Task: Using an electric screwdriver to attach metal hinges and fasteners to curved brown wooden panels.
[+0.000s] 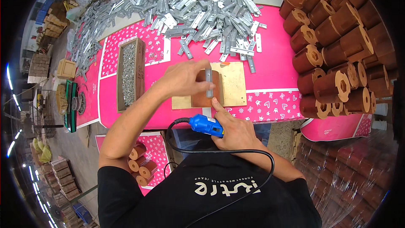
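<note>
1. In the head view, we look down on a table with a bright pink covering, patterned in white in places.
2. We see the left hand reach in over a brown block, its fingers bent at a grey metal strip. They are a little blurred, so we cannot tell whether they grip the strip or only touch it.
3. The strip lies over the block, its length running away from the body; the block sits on a pale wooden board.
4. We see the right hand wrapped around a blue power tool, index finger stretched forward to the near edge of the block. A black cable loops from the tool across the dark shirt.
5. Left of the board, we find a long wooden tray filled with small screws.
6. Beyond the board spreads a large heap of metal strips.
7. To the right, we see brown pieces stacked high, their paler ends showing; more brown cylinders lie on a lower pink surface beside the left elbow.
</note>
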The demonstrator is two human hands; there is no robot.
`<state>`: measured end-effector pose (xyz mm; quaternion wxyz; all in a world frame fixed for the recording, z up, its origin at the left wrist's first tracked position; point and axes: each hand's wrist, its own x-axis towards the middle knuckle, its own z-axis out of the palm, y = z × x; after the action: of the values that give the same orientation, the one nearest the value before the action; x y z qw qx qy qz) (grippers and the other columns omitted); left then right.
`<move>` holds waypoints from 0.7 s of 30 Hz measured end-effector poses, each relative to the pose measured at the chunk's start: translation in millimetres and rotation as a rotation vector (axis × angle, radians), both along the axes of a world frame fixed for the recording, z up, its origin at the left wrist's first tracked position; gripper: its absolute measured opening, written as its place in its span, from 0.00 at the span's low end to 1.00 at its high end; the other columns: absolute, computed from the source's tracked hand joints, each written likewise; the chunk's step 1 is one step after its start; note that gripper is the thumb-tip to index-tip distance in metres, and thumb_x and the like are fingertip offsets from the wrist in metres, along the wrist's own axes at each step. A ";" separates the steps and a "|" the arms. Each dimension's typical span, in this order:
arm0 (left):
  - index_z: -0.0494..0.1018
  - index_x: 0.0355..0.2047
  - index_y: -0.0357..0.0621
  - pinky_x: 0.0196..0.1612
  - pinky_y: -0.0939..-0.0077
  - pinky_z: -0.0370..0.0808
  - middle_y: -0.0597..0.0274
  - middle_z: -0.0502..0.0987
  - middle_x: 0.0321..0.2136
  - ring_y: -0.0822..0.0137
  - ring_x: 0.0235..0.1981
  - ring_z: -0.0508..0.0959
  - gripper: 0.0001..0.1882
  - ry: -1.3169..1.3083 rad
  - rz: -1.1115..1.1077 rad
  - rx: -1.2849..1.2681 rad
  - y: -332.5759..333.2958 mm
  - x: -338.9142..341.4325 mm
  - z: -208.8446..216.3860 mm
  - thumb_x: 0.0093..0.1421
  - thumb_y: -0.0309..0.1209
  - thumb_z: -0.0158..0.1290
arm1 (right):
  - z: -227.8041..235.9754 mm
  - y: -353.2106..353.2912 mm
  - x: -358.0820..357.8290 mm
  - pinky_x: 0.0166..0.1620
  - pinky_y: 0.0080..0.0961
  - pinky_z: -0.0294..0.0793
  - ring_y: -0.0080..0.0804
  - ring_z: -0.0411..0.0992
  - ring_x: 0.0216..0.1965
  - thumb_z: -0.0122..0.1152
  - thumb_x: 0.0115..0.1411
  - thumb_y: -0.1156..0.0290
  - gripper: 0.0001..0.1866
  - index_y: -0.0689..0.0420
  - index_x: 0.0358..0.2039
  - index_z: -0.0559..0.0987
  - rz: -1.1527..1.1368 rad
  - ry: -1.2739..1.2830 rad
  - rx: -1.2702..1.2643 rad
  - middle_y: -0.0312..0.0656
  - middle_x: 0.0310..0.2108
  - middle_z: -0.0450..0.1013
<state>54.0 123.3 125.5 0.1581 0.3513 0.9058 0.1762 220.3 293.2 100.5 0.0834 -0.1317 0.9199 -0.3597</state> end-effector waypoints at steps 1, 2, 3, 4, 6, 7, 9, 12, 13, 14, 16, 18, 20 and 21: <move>0.69 0.47 0.46 0.35 0.57 0.73 0.47 0.77 0.30 0.48 0.33 0.78 0.29 0.000 -0.001 -0.001 1.1 5.6 4.0 0.51 0.50 0.59 | -0.2 0.4 -0.6 0.30 0.41 0.76 0.47 0.77 0.32 0.62 0.46 0.65 0.17 0.59 0.35 0.69 0.001 -0.004 0.006 0.42 0.64 0.58; 0.69 0.48 0.46 0.34 0.56 0.72 0.48 0.77 0.29 0.48 0.32 0.78 0.29 0.007 0.010 -0.063 3.7 11.8 12.0 0.51 0.50 0.59 | -0.8 0.7 -0.9 0.30 0.41 0.76 0.47 0.77 0.32 0.62 0.46 0.65 0.17 0.59 0.35 0.69 0.000 -0.004 0.005 0.42 0.64 0.58; 0.69 0.48 0.46 0.33 0.56 0.72 0.49 0.77 0.28 0.48 0.31 0.78 0.30 0.014 0.021 -0.125 6.3 14.6 17.2 0.51 0.50 0.59 | -1.5 1.1 -1.3 0.30 0.41 0.76 0.47 0.77 0.32 0.62 0.46 0.66 0.18 0.59 0.35 0.69 -0.008 0.006 -0.004 0.42 0.63 0.58; 0.69 0.48 0.46 0.33 0.56 0.72 0.49 0.77 0.28 0.48 0.31 0.78 0.30 0.014 0.026 -0.126 6.8 15.4 19.1 0.51 0.50 0.59 | -1.7 0.6 -0.8 0.31 0.41 0.76 0.47 0.77 0.32 0.62 0.45 0.66 0.18 0.59 0.35 0.69 -0.010 0.016 -0.013 0.42 0.63 0.58; 0.69 0.50 0.47 0.32 0.57 0.72 0.50 0.77 0.28 0.48 0.32 0.78 0.31 -0.020 0.017 -0.146 7.0 16.4 21.4 0.51 0.51 0.58 | -1.1 1.4 0.3 0.31 0.40 0.76 0.47 0.77 0.32 0.62 0.45 0.66 0.18 0.58 0.35 0.70 -0.002 0.011 -0.015 0.42 0.64 0.57; 0.69 0.50 0.47 0.32 0.57 0.72 0.50 0.77 0.28 0.48 0.32 0.78 0.31 -0.018 0.019 -0.146 6.3 17.1 21.7 0.51 0.51 0.58 | -0.6 2.1 -0.3 0.32 0.40 0.76 0.48 0.77 0.32 0.63 0.45 0.66 0.18 0.58 0.34 0.70 0.001 0.006 -0.016 0.42 0.64 0.57; 0.67 0.53 0.46 0.31 0.62 0.72 0.54 0.77 0.26 0.56 0.32 0.79 0.30 0.015 -0.009 -0.133 4.3 20.5 20.9 0.53 0.47 0.58 | 4.7 3.7 -2.9 0.32 0.39 0.76 0.48 0.76 0.32 0.63 0.44 0.66 0.18 0.59 0.35 0.71 -0.005 0.006 -0.034 0.42 0.61 0.61; 0.66 0.54 0.42 0.31 0.67 0.73 0.55 0.78 0.31 0.63 0.33 0.80 0.27 -0.352 0.324 0.167 -8.8 25.2 9.9 0.56 0.36 0.58 | 10.3 17.6 -5.4 0.33 0.36 0.76 0.48 0.76 0.33 0.63 0.44 0.69 0.20 0.59 0.39 0.72 -0.047 -0.014 -0.141 0.45 0.54 0.69; 0.66 0.54 0.42 0.31 0.67 0.73 0.55 0.78 0.31 0.63 0.33 0.80 0.27 -0.345 0.328 0.170 -20.4 23.7 1.3 0.56 0.36 0.58 | 13.6 23.9 -7.5 0.34 0.34 0.76 0.48 0.76 0.32 0.64 0.43 0.71 0.21 0.59 0.41 0.73 -0.092 -0.032 -0.231 0.47 0.49 0.73; 0.66 0.55 0.39 0.32 0.70 0.74 0.54 0.77 0.34 0.64 0.34 0.79 0.26 -0.517 0.495 0.472 -37.9 24.0 -9.7 0.56 0.30 0.57 | 27.1 27.2 -10.0 0.34 0.30 0.76 0.41 0.77 0.29 0.64 0.45 0.73 0.23 0.58 0.44 0.73 -0.170 -0.006 -0.309 0.47 0.36 0.77; 0.65 0.55 0.37 0.34 0.72 0.75 0.54 0.76 0.37 0.66 0.35 0.79 0.25 -0.686 0.658 0.791 -59.3 29.1 -23.1 0.57 0.24 0.55 | 42.8 47.6 -17.3 0.34 0.29 0.75 0.33 0.77 0.27 0.63 0.48 0.74 0.19 0.59 0.42 0.72 -0.280 -0.041 -0.536 0.48 0.34 0.77; 0.65 0.54 0.34 0.41 0.70 0.78 0.51 0.74 0.42 0.62 0.38 0.79 0.23 -0.877 0.721 0.890 -69.2 46.4 -28.2 0.56 0.18 0.53 | 49.7 56.7 -32.2 0.34 0.30 0.76 0.29 0.75 0.25 0.59 0.52 0.75 0.16 0.60 0.41 0.70 -0.428 0.046 -1.028 0.48 0.35 0.76; 0.65 0.54 0.34 0.46 0.71 0.78 0.50 0.75 0.42 0.61 0.42 0.79 0.22 -0.892 0.701 0.906 -52.8 58.2 -10.9 0.58 0.17 0.50 | 67.2 62.6 -53.6 0.34 0.30 0.76 0.30 0.73 0.24 0.55 0.54 0.75 0.14 0.59 0.41 0.68 -0.381 0.222 -1.307 0.52 0.39 0.75; 0.65 0.53 0.34 0.47 0.71 0.78 0.49 0.75 0.43 0.60 0.44 0.78 0.20 -0.840 0.653 0.928 -44.7 62.4 -4.4 0.59 0.17 0.49 | 71.6 63.4 -61.3 0.34 0.30 0.76 0.30 0.73 0.24 0.55 0.54 0.75 0.14 0.59 0.41 0.68 -0.371 0.216 -1.301 0.52 0.39 0.75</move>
<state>116.4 78.5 121.1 0.2673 -0.0051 0.6586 0.7034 159.0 356.6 172.1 -0.1678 -0.0303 0.5271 -0.8325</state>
